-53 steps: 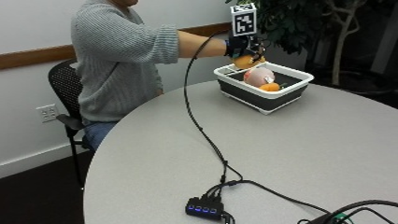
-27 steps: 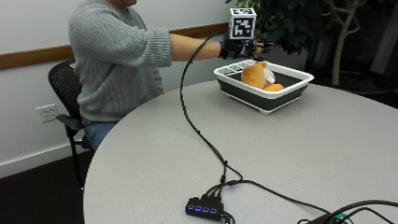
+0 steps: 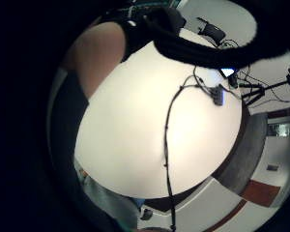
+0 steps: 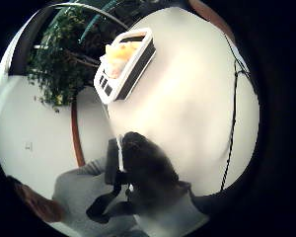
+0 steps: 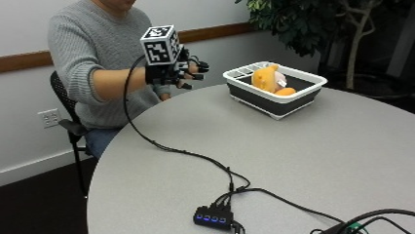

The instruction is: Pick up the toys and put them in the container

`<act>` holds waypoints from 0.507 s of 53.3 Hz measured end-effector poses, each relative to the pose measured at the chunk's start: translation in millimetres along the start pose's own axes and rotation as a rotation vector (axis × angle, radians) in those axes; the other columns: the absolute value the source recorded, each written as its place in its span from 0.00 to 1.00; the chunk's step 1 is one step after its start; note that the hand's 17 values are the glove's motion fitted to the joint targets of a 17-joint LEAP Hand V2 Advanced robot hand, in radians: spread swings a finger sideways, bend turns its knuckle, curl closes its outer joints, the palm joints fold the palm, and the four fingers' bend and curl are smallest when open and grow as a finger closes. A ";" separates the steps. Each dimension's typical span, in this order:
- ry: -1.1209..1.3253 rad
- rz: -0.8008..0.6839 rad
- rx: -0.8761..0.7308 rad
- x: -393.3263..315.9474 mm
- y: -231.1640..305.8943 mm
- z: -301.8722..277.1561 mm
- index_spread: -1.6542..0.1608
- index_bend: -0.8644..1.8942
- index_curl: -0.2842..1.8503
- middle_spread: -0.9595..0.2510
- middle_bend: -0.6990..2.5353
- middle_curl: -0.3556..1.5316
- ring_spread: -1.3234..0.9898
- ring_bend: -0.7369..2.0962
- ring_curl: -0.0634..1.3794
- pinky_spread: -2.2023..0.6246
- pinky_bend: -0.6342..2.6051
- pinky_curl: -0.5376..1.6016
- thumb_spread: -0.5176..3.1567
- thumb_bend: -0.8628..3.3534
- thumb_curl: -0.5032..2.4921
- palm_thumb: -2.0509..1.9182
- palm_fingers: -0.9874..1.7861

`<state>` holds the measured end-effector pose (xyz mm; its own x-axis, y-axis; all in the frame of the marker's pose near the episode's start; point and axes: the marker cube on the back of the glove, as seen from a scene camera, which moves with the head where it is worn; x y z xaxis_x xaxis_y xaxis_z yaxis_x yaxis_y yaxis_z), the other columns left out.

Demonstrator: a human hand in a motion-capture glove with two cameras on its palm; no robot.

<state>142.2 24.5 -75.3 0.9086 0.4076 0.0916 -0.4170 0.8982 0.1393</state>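
Your black-gloved right hand (image 5: 176,74) hangs above the round grey table (image 5: 311,161) edge, fingers relaxed, holding nothing. The orange plush toys (image 5: 271,81) lie in the white-rimmed dark container (image 5: 275,88), beyond your fingertips, well apart.

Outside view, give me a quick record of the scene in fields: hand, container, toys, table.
hand: gloved right hand raised above the table's edge, apart from the container, holding nothing
container: white-rimmed dark basket on the round table
toys: orange plush toy and a small orange piece inside the basket
table: cable hub near the front edge
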 end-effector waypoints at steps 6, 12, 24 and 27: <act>-0.031 -0.048 0.001 -16.6 53.0 18.3 0.72 0.38 0.30 0.71 0.25 0.31 0.55 0.32 0.24 0.80 0.44 0.40 0.46 0.19 0.24 0.49 0.31; -0.025 -0.088 -0.012 -45.4 142.2 54.8 0.72 0.38 0.30 0.71 0.26 0.30 0.55 0.32 0.23 0.80 0.44 0.40 0.46 0.19 0.24 0.49 0.31; 0.059 -0.062 -0.050 -48.8 194.2 80.9 0.72 0.39 0.32 0.70 0.26 0.30 0.55 0.32 0.22 0.80 0.43 0.40 0.47 0.19 0.23 0.50 0.32; 0.064 -0.058 -0.030 -48.6 192.1 77.7 0.72 0.39 0.32 0.70 0.26 0.30 0.55 0.32 0.22 0.80 0.43 0.40 0.48 0.19 0.23 0.50 0.32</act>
<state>16.0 164.5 23.7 0.9313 0.3637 0.0209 -0.3637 0.9247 0.1126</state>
